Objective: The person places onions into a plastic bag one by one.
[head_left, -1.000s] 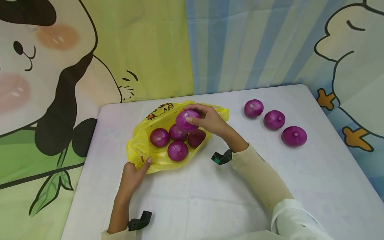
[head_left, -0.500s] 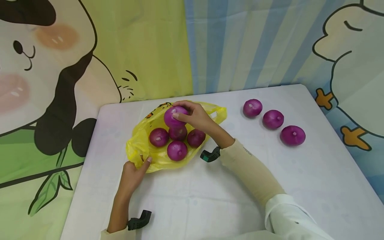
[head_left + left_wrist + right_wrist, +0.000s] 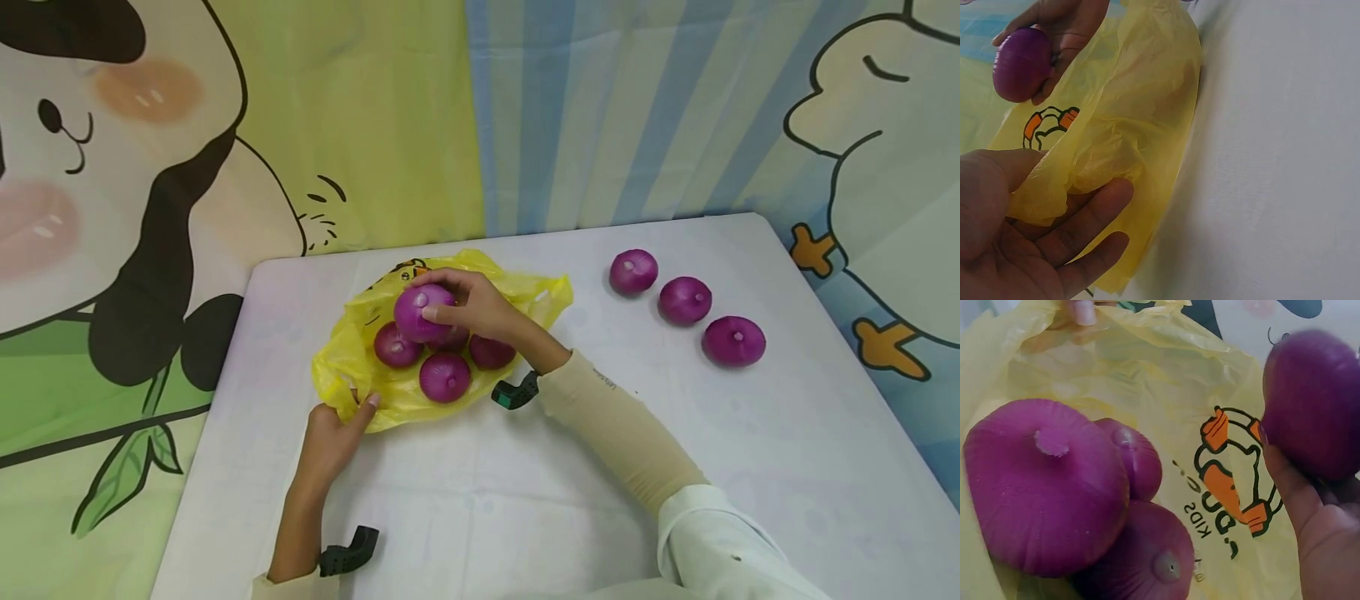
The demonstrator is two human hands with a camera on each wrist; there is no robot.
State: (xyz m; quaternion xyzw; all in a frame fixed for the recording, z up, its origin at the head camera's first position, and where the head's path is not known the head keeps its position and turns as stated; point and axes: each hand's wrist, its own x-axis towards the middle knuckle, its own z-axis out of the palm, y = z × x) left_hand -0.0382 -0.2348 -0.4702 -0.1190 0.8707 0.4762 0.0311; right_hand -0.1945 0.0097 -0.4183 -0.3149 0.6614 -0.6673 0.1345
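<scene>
My right hand (image 3: 483, 308) grips a purple onion (image 3: 420, 313) between thumb and fingers, held above a spread yellow plastic bag (image 3: 525, 292). Several other purple onions lie in the bag, including a front onion (image 3: 445, 378), a left onion (image 3: 397, 347) and a right onion (image 3: 492, 353); the one in the middle is mostly hidden by the held onion. At the bag's near left edge, my left hand (image 3: 332, 442) pinches the plastic with its thumb on top. In the left wrist view, that hand's outer fingers lie beneath the yellow film (image 3: 1147, 125).
Three loose onions stand in a slanting row on the right of the white table (image 3: 480, 517): a far onion (image 3: 633, 272), a middle onion (image 3: 685, 301) and a near onion (image 3: 734, 342). Behind the table hangs a printed cloth (image 3: 390, 125).
My right hand has moved left with the onion over the bag, and in the last half second slightly lower. The left hand stays at the bag's edge.
</scene>
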